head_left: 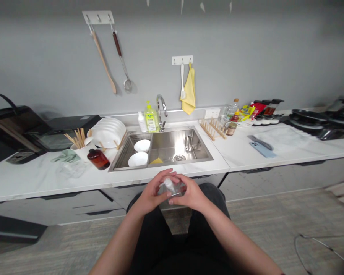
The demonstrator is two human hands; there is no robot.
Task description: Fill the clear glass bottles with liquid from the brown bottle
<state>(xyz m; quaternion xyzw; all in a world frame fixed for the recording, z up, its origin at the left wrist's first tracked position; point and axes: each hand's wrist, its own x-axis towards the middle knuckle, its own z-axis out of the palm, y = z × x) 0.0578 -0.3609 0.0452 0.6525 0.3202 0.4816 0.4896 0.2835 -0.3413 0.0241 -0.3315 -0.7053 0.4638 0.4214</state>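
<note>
Between my two hands, just in front of the counter's edge, is a small clear plastic item with a white pump-like top [169, 185]. Its exact kind is hard to make out. My left hand [154, 194] wraps round its left side, thumb across the front. From the right, my right hand [189, 193] grips it with thumb and curled fingers. Beyond the hands, the steel sink [172, 143] is set into the white counter. A brown bottle [98, 159] leans over at the sink's left, beside a crumpled clear plastic bag [72, 169].
Two white bowls [138, 159] sit in the sink's basket [119, 160], near a yellow sponge [156, 161]. White plates [109, 131] stand in a rack at left. The faucet [160, 110] and soap bottles [151, 119] are behind. A blue phone [262, 149] lies at right.
</note>
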